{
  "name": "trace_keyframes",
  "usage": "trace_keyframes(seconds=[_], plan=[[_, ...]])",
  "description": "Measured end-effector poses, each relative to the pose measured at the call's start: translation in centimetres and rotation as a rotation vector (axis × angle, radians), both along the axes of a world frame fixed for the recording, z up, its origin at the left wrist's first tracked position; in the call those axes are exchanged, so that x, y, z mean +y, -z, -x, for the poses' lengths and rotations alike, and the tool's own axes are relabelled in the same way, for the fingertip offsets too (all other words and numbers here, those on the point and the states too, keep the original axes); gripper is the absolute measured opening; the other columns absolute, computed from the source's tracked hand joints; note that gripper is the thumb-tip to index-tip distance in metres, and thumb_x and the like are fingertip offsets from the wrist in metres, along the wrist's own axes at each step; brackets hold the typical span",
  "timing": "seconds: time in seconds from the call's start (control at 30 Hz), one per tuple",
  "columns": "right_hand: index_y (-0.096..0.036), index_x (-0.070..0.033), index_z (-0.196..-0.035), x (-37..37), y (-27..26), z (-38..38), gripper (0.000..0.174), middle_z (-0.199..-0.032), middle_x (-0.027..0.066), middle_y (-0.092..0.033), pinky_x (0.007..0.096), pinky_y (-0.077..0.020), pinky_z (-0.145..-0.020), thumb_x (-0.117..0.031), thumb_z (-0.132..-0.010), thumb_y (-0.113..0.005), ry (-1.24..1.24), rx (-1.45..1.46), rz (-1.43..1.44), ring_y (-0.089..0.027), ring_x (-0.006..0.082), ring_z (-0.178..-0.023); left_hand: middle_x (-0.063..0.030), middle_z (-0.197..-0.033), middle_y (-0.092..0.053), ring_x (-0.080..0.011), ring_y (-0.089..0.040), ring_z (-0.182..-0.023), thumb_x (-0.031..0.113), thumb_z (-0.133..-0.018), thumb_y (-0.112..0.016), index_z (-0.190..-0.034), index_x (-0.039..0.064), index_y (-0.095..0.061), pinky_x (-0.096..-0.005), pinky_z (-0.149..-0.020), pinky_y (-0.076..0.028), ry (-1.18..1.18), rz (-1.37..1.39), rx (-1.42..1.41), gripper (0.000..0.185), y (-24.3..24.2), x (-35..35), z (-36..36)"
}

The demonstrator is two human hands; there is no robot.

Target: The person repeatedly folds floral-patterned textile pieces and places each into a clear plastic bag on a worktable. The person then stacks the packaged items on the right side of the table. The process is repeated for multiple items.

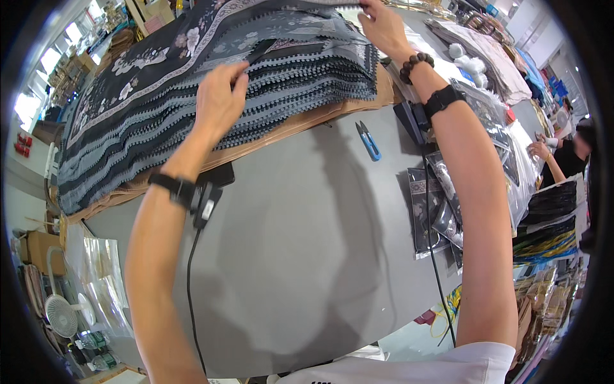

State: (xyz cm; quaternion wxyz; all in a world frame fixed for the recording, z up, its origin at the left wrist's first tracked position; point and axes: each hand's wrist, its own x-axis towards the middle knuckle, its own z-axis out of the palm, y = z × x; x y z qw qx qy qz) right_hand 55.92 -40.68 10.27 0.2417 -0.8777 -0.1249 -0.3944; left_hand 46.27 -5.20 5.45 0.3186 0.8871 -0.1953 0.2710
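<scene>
A thick stack of dark grey and black floral scarves [307, 89] with small fringed edges lies at the far side of the table. The top scarf [158, 62] is black with pale flowers and a patterned border band. At the stack's near side, my left hand [223, 98] pinches a dark corner of cloth between thumb and forefinger. Higher up and to the right, my right hand [386, 29] grips the edge of the top scarf, which is raised and folded back there. Part of that scarf runs out of view at the top.
Brown paper [307, 117] lies beneath the stack. Blue thread snips [368, 141] rest on the grey table [288, 240]. Packaged scarves in clear bags [427, 211] are heaped at the right. Cables hang from both wrist devices. A person [566, 153] works at the far right.
</scene>
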Motion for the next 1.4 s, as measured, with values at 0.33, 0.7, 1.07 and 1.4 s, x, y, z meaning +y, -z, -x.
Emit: trace_keyframes(seconds=[0.33, 0.7, 1.07, 1.4], plan=[[-0.070, -0.005, -0.133, 2.7, 3.6, -1.5, 0.063, -0.123, 0.0189, -0.075, 0.0390, -0.0569, -0.098, -0.037, -0.080, -0.080, -0.129, 0.314, 0.074, -0.073, 0.0323, -0.113, -0.0100, -0.110, -0.078, -0.0279, -0.074, -0.099, 0.037, -0.092, -0.072, -0.109, 0.020, -0.082, -0.0387, -0.091, -0.055, -0.182, 0.082, 0.275, 0.027, -0.6, -2.0, -7.5], [-0.081, -0.019, -0.108, 2.4, 1.2, 1.0, 0.019, -0.102, 0.0171, -0.076, 0.0419, -0.0574, -0.083, -0.018, -0.092, -0.072, 0.037, -0.153, -0.120, -0.073, 0.0362, -0.092, -0.0037, -0.090, -0.068, -0.0191, -0.065, -0.079, 0.025, -0.093, -0.078, -0.101, 0.016, -0.082, -0.0343, -0.073, -0.052, -0.144, 0.303, -0.277, 0.013, -1.6, -1.0, -2.8], [-0.080, -0.010, -0.113, 0.8, -5.0, 17.6, 0.025, -0.130, 0.0080, -0.072, 0.0354, -0.0516, -0.102, 0.001, -0.091, -0.076, -0.167, -0.547, -0.002, -0.068, 0.0231, -0.117, -0.0241, -0.138, -0.057, -0.0312, -0.061, -0.127, 0.072, -0.097, -0.056, -0.151, -0.006, -0.034, -0.0452, -0.104, -0.054, 0.568, 1.241, 0.501, 0.097, -2.6, 0.2, 3.3], [-0.071, 0.006, -0.125, -4.6, 0.5, 30.5, 0.026, -0.120, 0.0127, -0.075, 0.0317, -0.0555, -0.096, 0.007, -0.101, -0.061, 0.046, -0.298, -0.200, -0.070, 0.0189, -0.107, -0.0168, -0.117, -0.067, -0.0286, -0.069, -0.099, 0.012, -0.093, -0.078, -0.126, -0.003, -0.055, -0.0455, -0.085, -0.060, -0.118, 1.730, 0.233, 0.043, -4.0, 14.0, 3.1]])
